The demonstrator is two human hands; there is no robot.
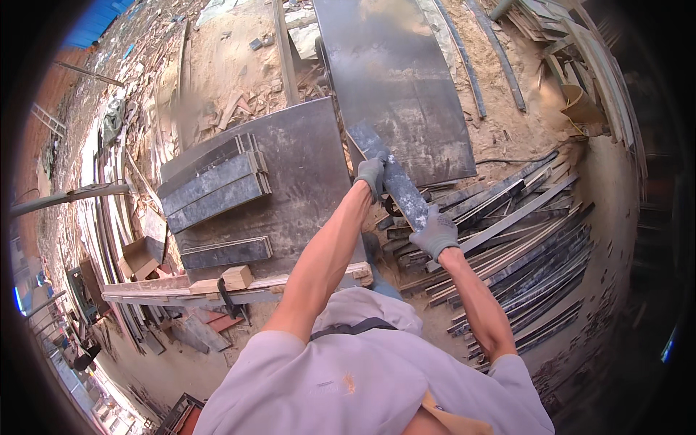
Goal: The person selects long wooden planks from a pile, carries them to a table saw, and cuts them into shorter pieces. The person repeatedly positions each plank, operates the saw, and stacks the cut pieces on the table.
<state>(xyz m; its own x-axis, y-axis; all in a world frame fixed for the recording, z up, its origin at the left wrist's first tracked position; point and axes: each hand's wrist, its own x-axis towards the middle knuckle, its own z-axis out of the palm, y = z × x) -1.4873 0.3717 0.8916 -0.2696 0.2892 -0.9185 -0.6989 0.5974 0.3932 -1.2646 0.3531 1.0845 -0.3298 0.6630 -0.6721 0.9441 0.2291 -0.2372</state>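
Note:
Both my hands wear grey gloves and grip one long, dark plywood strip (pixel 388 170), held off the ground at an angle. My left hand (pixel 372 175) holds its left edge near the middle. My right hand (pixel 436 233) clasps its near end. The strip hangs between a large dark board (pixel 304 167) lying flat to my left and a heap of similar dark strips (pixel 522 239) to my right. Several cut strips (pixel 214 185) lie stacked on the flat board.
A second large dark sheet (pixel 395 80) lies on the sandy ground ahead. Wood scraps and sawdust litter the far ground. A small wooden block (pixel 237 276) and a cardboard box (pixel 138 257) sit near the board's close edge. Long timbers (pixel 580 43) lie at the far right.

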